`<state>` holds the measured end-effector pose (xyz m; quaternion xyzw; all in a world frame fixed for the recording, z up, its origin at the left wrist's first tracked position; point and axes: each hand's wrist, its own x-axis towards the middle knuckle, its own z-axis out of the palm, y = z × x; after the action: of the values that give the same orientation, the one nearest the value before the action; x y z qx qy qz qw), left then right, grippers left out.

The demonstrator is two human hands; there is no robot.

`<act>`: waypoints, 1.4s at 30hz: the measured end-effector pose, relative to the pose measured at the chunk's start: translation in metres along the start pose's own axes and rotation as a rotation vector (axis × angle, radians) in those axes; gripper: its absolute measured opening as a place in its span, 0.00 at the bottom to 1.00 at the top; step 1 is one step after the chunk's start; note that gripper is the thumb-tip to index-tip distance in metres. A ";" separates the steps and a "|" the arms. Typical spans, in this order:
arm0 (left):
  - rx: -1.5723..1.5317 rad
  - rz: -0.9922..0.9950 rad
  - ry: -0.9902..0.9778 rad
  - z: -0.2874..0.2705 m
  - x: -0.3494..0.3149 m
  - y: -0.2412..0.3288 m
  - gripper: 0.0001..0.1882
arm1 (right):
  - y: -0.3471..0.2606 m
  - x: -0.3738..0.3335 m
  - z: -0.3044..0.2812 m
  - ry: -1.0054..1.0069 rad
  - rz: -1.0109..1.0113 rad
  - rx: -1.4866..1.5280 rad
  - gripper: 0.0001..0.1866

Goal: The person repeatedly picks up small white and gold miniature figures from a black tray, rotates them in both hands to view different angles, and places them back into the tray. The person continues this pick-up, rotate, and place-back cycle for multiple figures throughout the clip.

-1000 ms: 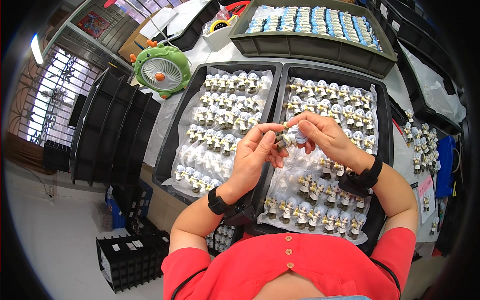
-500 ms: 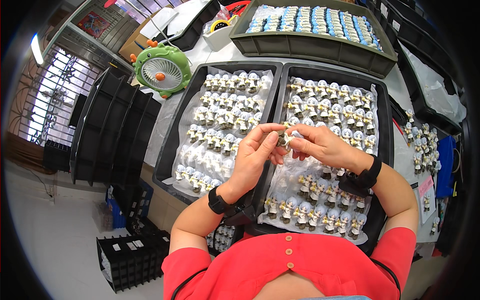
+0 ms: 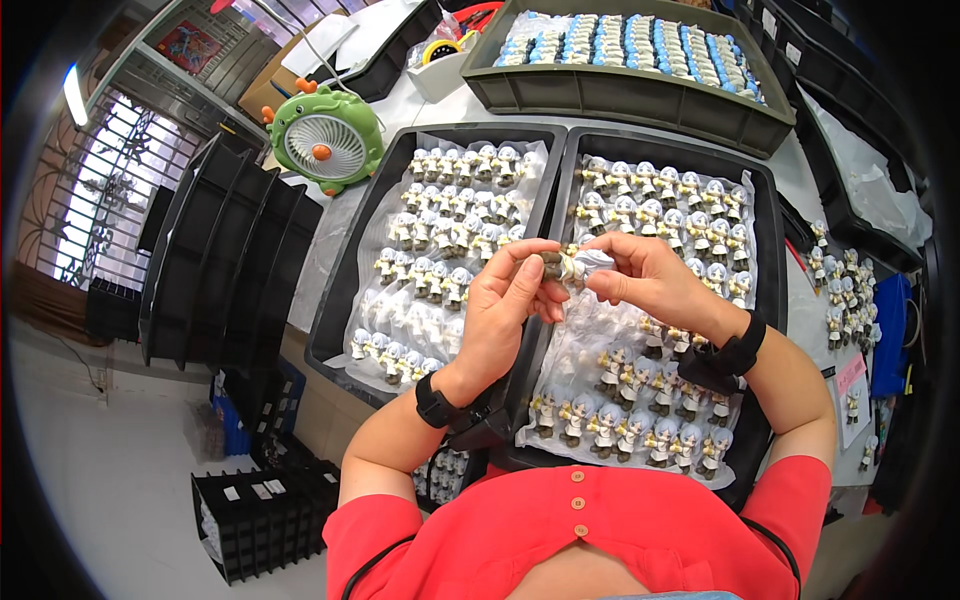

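A small figurine (image 3: 571, 267) with pale hair, white clothes and dark brown boots lies sideways between my hands, its head toward the right. My left hand (image 3: 508, 302) pinches it at the boots end with thumb and forefinger. The thumb and fingers of my right hand (image 3: 645, 282) close on the head end. Both hands are above the right black tray (image 3: 767, 310), near its left wall. Rows of similar figurines (image 3: 610, 430) lie on clear plastic sheeting in that tray. A second black tray (image 3: 345, 255) on the left holds more rows.
A dark green crate (image 3: 620, 98) at the back holds rows of blue-and-white pieces. A green animal-shaped fan (image 3: 325, 140) stands at the back left. Loose figurines (image 3: 845, 290) crowd the table's right side near a blue container (image 3: 890, 335). Stacked black trays (image 3: 225, 250) rise on the left.
The figurine now shows more fully between my hands, its pale head turned to the right. My right fingers have shifted slightly, opening a wider gap from the left hand.
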<state>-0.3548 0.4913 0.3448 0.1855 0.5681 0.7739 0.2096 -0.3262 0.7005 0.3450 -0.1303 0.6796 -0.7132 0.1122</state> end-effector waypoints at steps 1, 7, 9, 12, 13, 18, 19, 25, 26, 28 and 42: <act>-0.002 -0.003 0.004 -0.001 0.000 -0.001 0.16 | -0.001 0.000 -0.001 -0.007 0.010 -0.014 0.15; 0.008 -0.023 -0.038 0.003 -0.002 0.001 0.17 | 0.005 0.003 -0.002 0.009 -0.018 0.037 0.20; 0.019 -0.034 -0.076 0.002 -0.001 0.000 0.17 | 0.006 0.003 -0.006 0.049 -0.012 0.019 0.22; 0.030 -0.063 -0.117 0.002 0.000 0.000 0.16 | 0.005 0.003 -0.007 0.111 0.011 0.031 0.25; 0.033 -0.075 -0.122 0.002 0.000 0.001 0.16 | 0.005 0.003 -0.007 0.133 0.021 0.043 0.26; -0.022 -0.140 -0.153 0.003 0.000 0.000 0.16 | 0.006 0.005 -0.011 0.175 0.033 0.024 0.29; -0.030 -0.165 -0.163 0.002 0.001 -0.001 0.16 | 0.007 0.004 -0.013 0.173 0.039 0.021 0.30; -0.131 -0.288 -0.187 0.003 0.000 -0.002 0.17 | -0.003 0.002 -0.014 0.114 0.042 0.118 0.25; -0.154 -0.305 -0.189 0.004 0.001 -0.002 0.17 | -0.001 0.002 -0.011 0.116 -0.031 0.096 0.21; -0.143 -0.259 -0.179 0.003 0.002 -0.005 0.18 | 0.004 0.002 -0.003 0.118 -0.177 0.052 0.16; -0.156 -0.203 -0.189 0.002 0.003 -0.008 0.15 | -0.007 -0.001 -0.001 0.143 -0.303 -0.352 0.18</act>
<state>-0.3552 0.4962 0.3379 0.1821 0.4997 0.7697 0.3533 -0.3254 0.7024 0.3514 -0.1973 0.7723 -0.5999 -0.0688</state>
